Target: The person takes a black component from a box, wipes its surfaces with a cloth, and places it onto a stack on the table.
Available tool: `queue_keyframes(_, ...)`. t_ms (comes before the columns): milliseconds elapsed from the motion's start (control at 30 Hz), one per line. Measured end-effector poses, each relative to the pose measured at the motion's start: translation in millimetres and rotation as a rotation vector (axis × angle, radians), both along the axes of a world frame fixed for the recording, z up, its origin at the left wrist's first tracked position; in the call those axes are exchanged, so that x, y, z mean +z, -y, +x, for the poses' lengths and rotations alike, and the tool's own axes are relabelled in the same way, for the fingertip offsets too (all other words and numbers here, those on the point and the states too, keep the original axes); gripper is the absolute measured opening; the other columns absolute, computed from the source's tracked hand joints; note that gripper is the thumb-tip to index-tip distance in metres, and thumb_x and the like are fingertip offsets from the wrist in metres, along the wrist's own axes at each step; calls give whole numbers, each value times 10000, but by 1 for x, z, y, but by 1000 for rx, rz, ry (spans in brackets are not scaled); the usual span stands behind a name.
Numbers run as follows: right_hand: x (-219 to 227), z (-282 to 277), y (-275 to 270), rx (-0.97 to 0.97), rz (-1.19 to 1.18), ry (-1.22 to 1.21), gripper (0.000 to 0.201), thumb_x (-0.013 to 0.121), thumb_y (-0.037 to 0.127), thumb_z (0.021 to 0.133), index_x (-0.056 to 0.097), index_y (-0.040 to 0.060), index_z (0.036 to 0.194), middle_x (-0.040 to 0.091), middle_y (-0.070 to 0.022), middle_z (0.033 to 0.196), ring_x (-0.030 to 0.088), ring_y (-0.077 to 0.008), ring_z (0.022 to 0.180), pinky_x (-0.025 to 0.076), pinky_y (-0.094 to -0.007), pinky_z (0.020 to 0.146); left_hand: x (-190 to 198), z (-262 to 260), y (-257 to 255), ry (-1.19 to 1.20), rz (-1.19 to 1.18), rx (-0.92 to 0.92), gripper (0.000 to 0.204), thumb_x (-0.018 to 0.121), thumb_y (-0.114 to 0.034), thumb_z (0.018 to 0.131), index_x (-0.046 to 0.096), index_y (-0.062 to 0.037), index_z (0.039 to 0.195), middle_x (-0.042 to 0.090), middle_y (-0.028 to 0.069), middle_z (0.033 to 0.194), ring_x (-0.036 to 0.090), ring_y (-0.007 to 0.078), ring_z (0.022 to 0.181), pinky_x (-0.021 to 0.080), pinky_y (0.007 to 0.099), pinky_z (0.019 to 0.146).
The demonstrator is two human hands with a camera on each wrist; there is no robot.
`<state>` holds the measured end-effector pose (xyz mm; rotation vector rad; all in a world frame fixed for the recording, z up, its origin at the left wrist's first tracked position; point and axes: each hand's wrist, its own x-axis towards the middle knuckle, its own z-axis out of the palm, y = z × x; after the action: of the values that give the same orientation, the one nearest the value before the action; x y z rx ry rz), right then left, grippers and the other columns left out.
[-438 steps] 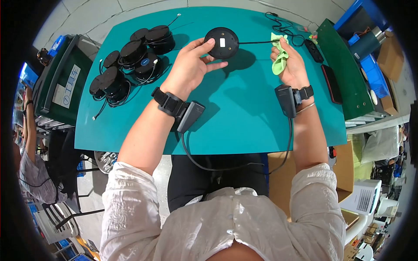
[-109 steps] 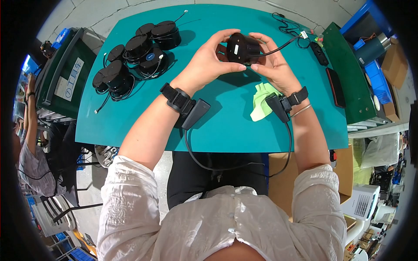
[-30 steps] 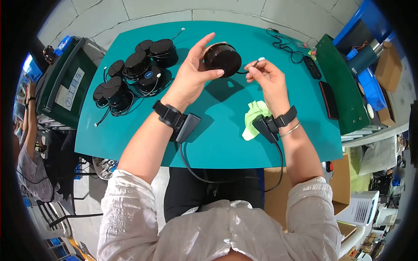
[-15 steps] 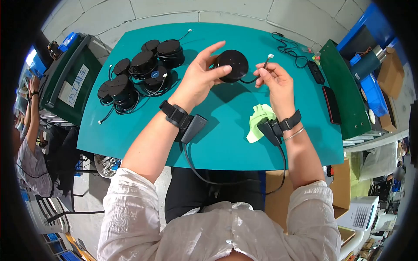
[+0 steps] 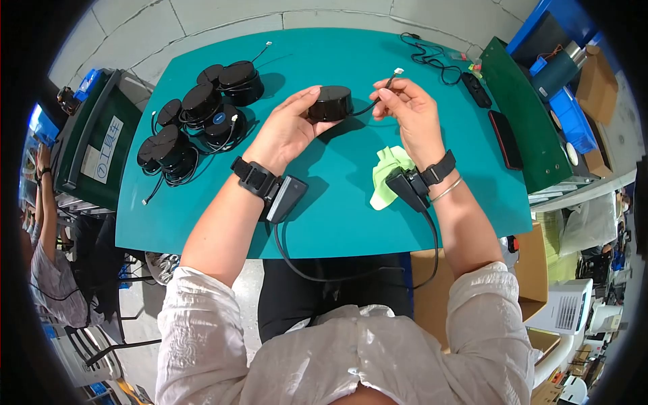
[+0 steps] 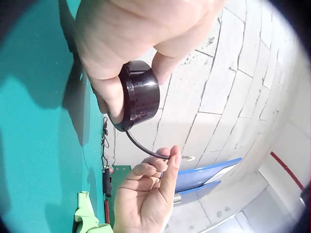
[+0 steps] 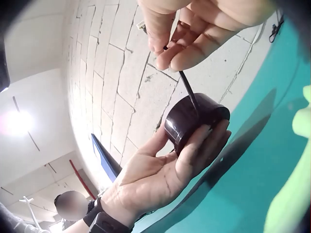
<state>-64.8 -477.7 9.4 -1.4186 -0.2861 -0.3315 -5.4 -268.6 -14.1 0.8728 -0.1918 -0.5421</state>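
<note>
My left hand [image 5: 287, 131] grips a round, glossy black puck-shaped device [image 5: 331, 103] above the table, thumb on one face and fingers on the other. A short black cable [image 6: 146, 150] comes out of its side. The thumb and fingertips of my right hand [image 5: 412, 121] pinch this cable near its end, where a small white connector [image 5: 398, 71] sticks out past them. In the right wrist view the cable runs straight from the device [image 7: 177, 121] up to the pinching fingers. A light green cloth [image 5: 388, 177] lies on the table below my right wrist.
Several similar black devices [image 5: 201, 100] with coiled cables stand in a cluster on the left of the green table [image 5: 324, 223]. On the right lie a black cord [image 5: 432, 57], a black power strip [image 5: 476, 90] and a dark red-edged phone-like slab [image 5: 505, 140].
The cloth, earlier in my right hand, now lies on the table. Over the last second the device has tipped from showing its round face to showing its side; the cable stays pinched.
</note>
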Motion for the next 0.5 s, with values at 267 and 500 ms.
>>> queue_keyframes(267,2,-3,0,-28,-60,-82,156,658,150,904,626,-2,911,659,-77,782,573,-97,577,468,-237,539,9,-5,1,74,41,-130,412,521,-154,975,425,22,1334,527,177,1277,561,287,1166,504,408,972)
queue_keyframes(500,0,0,2,19,30,-127,161,659,171,910,618,15,907,648,-67,761,567,-93,572,460,-232,529,7,-3,1,128,27,-121,438,545,-117,958,412,2,1358,533,178,1287,567,292,1171,503,443,967)
